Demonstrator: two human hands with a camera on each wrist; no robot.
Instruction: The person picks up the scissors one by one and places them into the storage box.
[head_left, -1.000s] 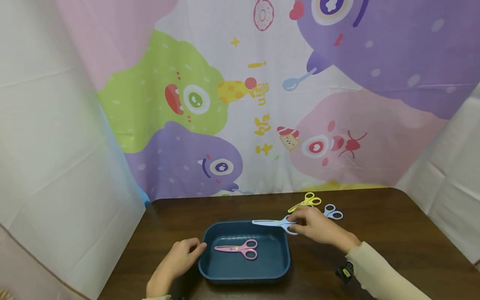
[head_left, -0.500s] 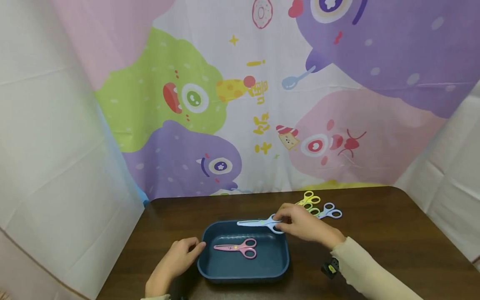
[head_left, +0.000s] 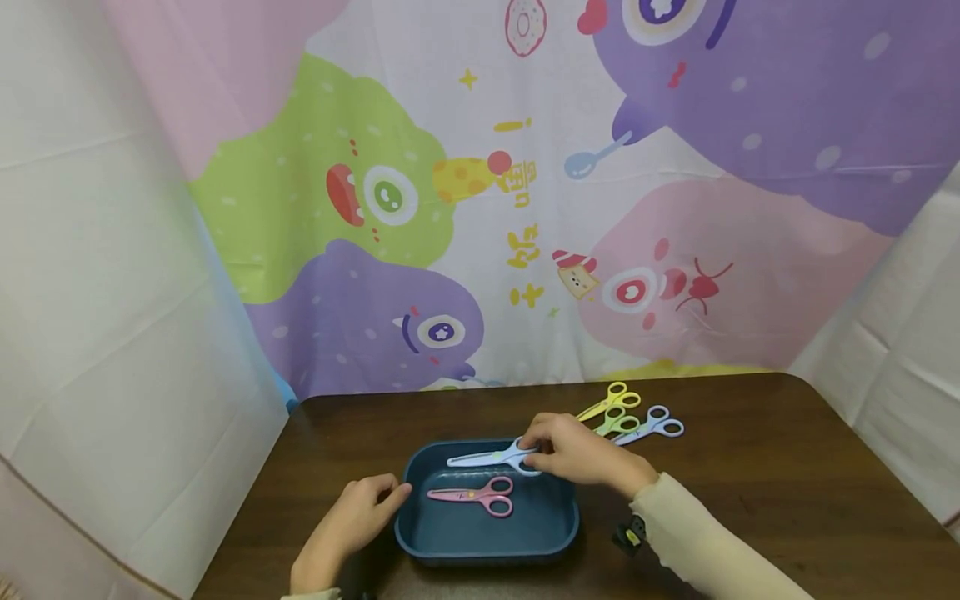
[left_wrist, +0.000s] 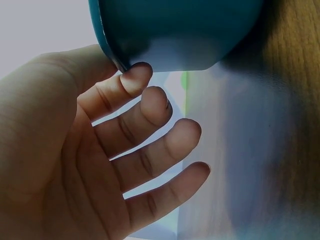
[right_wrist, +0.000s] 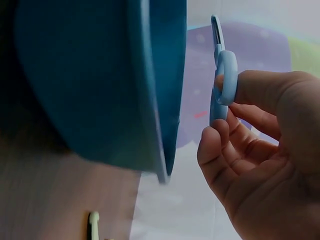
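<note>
A person sits at a dark brown wooden counter point(head_left: 750, 467), seen from a camera on their head. Nearest the viewer, the left hand point(head_left: 352, 521) rests on the counter with its fingers loosely spread, holding nothing; the fingertips touch the left wall of a dark blue tray point(head_left: 487, 542). The left wrist view shows the same thing close up: the index fingertip point(left_wrist: 136, 75) lies against the tray's rim.

Inside the tray lies a pair of pink scissors point(head_left: 475, 496), flat on the bottom, blades pointing left.

Just beyond it, the right hand point(head_left: 573, 454), in a cream sleeve, reaches in from the right. Its grip pinches the handle of a pair of light blue scissors point(head_left: 491, 457) between thumb and fingers. These scissors are held over the far half of the tray, blades pointing left; whether they touch the tray cannot be told. The right wrist view shows the blue handle loop point(right_wrist: 226, 75) caught between the fingers, beside the tray's rim.

Farther back on the counter, well apart from the tray, lie three more pairs side by side: green scissors point(head_left: 613, 423), pale blue scissors point(head_left: 654, 427) and yellow scissors point(head_left: 611, 402).

Behind the counter hangs a cartoon monster backdrop point(head_left: 525, 192) in pastel colours.
</note>
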